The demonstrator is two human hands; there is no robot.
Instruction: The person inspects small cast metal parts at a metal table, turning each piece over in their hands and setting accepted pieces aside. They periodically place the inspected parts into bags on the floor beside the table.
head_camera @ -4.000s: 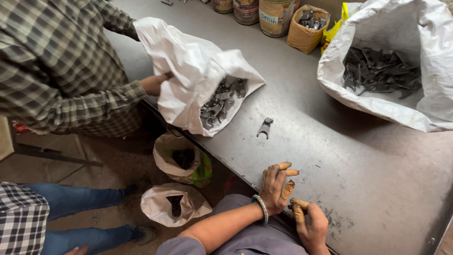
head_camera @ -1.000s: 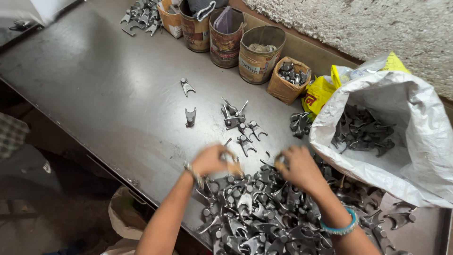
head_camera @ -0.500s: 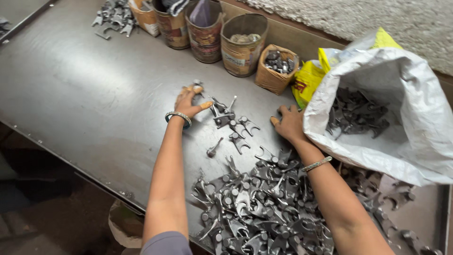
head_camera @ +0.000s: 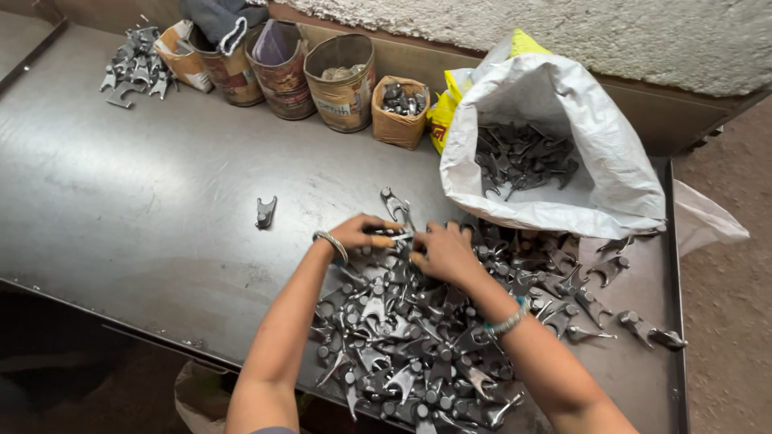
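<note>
On the near right part of the steel counter lies a large heap of dark forged metal parts, fork-shaped pieces with round bosses, spread from the near edge up toward the far right. Both hands meet at the far left edge of this heap. The left hand, with a metal bangle on the wrist, has its fingers curled narrow around one of the parts, its thumb and forefinger pinching the piece. The right hand, with a beaded bracelet on the forearm, is cupped palm down just beside it, fingers bent over the same spot and touching the parts; whether it grips one of its own I cannot tell. One forked part sticks up just beyond the fingertips.

Well apart to the left, a single part lies alone on bare steel. To the far right, a white woven sack lies open on its side, more dark parts showing inside its mouth, with a yellow bag tucked behind it. Along the far edge stand three round tins and a small cardboard box of small pieces. At the far left corner lies another small cluster of parts.
</note>
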